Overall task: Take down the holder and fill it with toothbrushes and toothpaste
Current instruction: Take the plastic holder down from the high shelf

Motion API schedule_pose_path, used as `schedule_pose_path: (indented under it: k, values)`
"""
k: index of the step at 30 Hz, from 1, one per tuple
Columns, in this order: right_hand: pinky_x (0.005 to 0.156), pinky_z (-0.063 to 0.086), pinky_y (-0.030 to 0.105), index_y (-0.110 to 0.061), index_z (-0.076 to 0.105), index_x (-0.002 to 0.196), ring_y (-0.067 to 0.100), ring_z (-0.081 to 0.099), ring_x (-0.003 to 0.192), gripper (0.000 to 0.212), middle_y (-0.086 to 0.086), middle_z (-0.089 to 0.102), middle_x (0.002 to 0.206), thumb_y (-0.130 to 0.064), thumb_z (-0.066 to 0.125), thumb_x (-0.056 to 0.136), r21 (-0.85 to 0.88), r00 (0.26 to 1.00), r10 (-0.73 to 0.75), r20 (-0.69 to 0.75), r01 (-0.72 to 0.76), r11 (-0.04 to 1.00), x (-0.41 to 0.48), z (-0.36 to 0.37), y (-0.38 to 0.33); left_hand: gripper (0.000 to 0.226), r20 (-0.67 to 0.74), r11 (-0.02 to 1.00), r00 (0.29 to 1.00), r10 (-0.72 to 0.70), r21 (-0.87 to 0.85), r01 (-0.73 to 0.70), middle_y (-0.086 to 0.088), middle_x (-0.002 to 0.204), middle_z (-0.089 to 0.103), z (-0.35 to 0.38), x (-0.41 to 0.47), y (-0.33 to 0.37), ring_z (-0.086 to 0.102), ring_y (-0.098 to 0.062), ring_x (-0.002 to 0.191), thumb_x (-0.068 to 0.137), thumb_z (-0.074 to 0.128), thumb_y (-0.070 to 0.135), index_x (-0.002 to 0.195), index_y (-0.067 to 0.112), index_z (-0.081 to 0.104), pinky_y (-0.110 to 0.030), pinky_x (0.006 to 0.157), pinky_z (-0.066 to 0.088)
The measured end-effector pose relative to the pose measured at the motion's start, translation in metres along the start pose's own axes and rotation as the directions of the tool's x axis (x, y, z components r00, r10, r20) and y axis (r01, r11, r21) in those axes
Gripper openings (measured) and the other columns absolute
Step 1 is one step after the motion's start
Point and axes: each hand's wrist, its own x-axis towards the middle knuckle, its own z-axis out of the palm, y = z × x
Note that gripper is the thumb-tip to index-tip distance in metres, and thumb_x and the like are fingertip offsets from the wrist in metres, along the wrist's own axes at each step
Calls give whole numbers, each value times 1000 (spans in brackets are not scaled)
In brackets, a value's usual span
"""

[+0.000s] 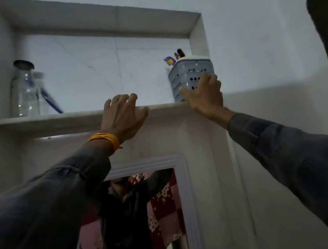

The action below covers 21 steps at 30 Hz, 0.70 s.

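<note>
The holder [188,74], a grey perforated plastic basket, stands upright at the right end of the wall niche's shelf [49,119], its long axis vertical and its open mouth pointing up; toothbrush heads [173,57] in purple and dark colours stick up out of its top, leaning a little to the left. The right hand [203,93] is laid against the holder's front lower part, fingers spread fairly wide and curved about it, the thumb out to the left across the perforated wall; whether the fingers have closed into a firm hold, I cannot tell, since the palm hides the contact. The left hand [122,116] rests on the shelf's front edge, well to the left of the holder, fingers open and splayed, the tips hooked over the ledge and holding nothing; a yellow band [107,139] sits at its wrist. At the shelf's left end stands a clear glass jar [23,91], well apart from the holder.
</note>
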Motion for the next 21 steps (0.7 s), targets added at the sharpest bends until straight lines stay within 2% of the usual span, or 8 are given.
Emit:
schedule_pose_path:
  k: [3, 5, 7, 10, 14, 17, 21]
  values:
    - [111, 45, 52, -8, 30, 160, 40, 39, 144, 92, 21, 37, 157, -60, 67, 93, 6, 999, 47, -16, -47, 999, 23, 9, 8, 73, 87, 983, 987, -132, 138, 119, -13, 99, 70, 13, 22, 9, 63, -33, 92, 92, 20, 70, 104, 12, 63, -50, 99, 38]
    - [111, 46, 52, -7, 23, 163, 41, 40, 144, 102, 22, 37, 157, -63, 70, 90, 17, 998, 60, -25, -59, 998, 32, 17, 9, 86, 184, 968, 965, -186, 203, 148, -8, 77, 67, 17, 31, 14, 61, -29, 73, 87, 11, 78, 80, 12, 65, -44, 86, 43]
    - [112, 47, 53, -6, 16, 166, 42, 41, 144, 113, 24, 37, 159, -64, 74, 87, 26, 996, 69, -47, -68, 997, 38, 26, 9, 94, 237, 965, 952, -193, 221, 140, -6, 69, 64, 17, 37, 11, 61, -27, 69, 81, 6, 84, 72, 11, 65, -38, 76, 43]
    - [116, 45, 56, -6, 10, 168, 43, 39, 147, 125, 24, 33, 163, -64, 80, 82, 55, 995, 80, -66, -76, 996, 42, 34, 8, 99, 297, 964, 934, -196, 230, 129, -6, 70, 64, 16, 40, 6, 62, -25, 71, 77, 4, 88, 73, 11, 65, -37, 75, 40]
    - [119, 42, 55, -5, 5, 169, 42, 36, 151, 130, 23, 28, 167, -62, 83, 81, 83, 994, 100, -52, -96, 992, 43, 30, 8, 97, 318, 965, 928, -197, 230, 126, -6, 70, 65, 15, 40, 9, 61, -25, 72, 75, 3, 89, 70, 12, 62, -37, 75, 39]
    - [116, 45, 53, -6, 8, 168, 40, 41, 147, 128, 22, 34, 162, -59, 84, 80, 114, 993, 115, -33, -111, 987, 40, 21, 3, 100, 342, 962, 916, -210, 238, 131, -6, 73, 64, 11, 40, 11, 61, -24, 74, 75, 4, 89, 79, 12, 67, -36, 74, 38]
    - [111, 49, 50, -8, 13, 167, 40, 46, 143, 128, 19, 39, 158, -59, 87, 76, 173, 988, 147, -40, -139, 975, 28, 5, -10, 88, 330, 971, 925, -186, 207, 122, -7, 86, 68, 6, 32, 15, 61, -27, 81, 82, 12, 85, 91, 15, 65, -37, 75, 40]
